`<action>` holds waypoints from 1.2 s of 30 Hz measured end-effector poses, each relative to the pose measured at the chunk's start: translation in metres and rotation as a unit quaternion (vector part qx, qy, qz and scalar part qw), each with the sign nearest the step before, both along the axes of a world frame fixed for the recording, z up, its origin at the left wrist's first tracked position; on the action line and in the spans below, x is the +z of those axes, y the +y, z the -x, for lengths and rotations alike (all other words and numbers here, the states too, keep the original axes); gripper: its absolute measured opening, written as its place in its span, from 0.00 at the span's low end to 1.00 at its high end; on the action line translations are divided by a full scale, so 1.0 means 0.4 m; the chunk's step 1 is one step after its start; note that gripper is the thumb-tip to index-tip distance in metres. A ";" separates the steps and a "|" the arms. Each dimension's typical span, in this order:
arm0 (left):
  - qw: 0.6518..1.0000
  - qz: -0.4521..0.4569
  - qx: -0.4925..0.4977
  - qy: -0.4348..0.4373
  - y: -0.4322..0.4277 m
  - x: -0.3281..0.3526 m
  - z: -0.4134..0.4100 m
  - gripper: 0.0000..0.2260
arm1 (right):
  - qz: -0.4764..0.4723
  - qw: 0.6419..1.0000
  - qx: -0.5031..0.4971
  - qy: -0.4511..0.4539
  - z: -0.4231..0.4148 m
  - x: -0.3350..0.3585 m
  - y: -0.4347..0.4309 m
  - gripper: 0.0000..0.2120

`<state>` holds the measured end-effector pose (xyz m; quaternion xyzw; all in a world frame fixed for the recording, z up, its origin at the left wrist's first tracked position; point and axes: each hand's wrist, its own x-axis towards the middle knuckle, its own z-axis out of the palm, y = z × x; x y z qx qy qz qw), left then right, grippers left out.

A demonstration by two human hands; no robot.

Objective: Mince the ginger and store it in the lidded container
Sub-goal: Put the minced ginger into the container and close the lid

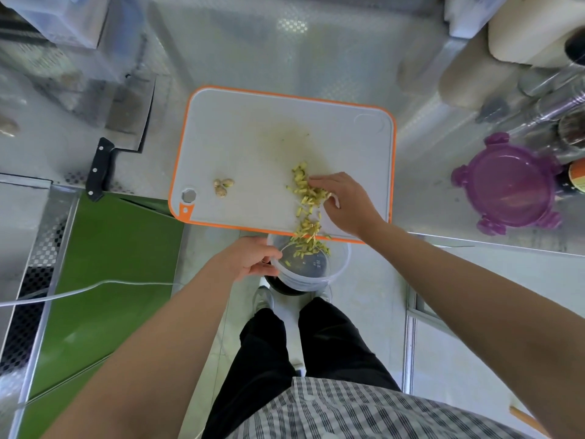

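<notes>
Head camera, looking straight down: the left hand (250, 258) grips the rim of the clear round container (316, 274), thumb hooked over the edge, and holds it just under the near edge of the orange-rimmed cutting board (272, 134), out past the counter and above the floor. The right hand (345, 204) lies on the board with its fingers loosely spread and relaxed, fingertips (316, 182) against the minced ginger (305, 193), clasping nothing. The ginger runs in a ragged trail from the middle of the board down to its near edge, and a scatter of pieces is already inside the container. On the board's left side sit 3 small ginger knobs (223, 186), well apart from the pile. The purple lid (506, 188) lies on the steel counter (285, 42) to the right, off the container. To the left a cleaver (126, 112) with a black handle lies flat on the counter.
</notes>
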<state>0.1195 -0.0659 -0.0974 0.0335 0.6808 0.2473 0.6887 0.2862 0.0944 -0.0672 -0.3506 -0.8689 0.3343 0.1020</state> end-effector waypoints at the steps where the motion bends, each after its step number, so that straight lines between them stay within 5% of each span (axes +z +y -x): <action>1: 1.000 0.000 0.001 0.003 -0.001 0.000 -0.002 0.11 | -0.003 1.000 0.007 0.006 -0.012 0.002 -0.014 0.25; 12: 1.000 0.012 0.014 0.017 0.000 0.016 -0.014 0.08 | 0.032 0.996 0.086 0.022 -0.090 0.027 -0.148 0.21; 16: 1.000 0.011 0.013 0.015 0.003 0.011 -0.012 0.10 | 0.022 0.998 0.020 0.064 -0.063 0.045 -0.105 0.20; 24: 1.000 -0.002 0.007 0.003 0.015 0.005 0.000 0.12 | 0.015 0.995 0.013 -0.098 0.042 0.014 0.020 0.32; 30: 1.000 -0.001 -0.012 0.005 0.019 0.002 0.011 0.11 | 0.018 1.000 0.015 0.006 0.024 0.021 -0.001 0.24; 36: 1.000 -0.002 -0.016 0.006 0.028 0.012 0.016 0.10 | 0.017 1.000 0.024 -0.004 0.056 0.035 0.018 0.23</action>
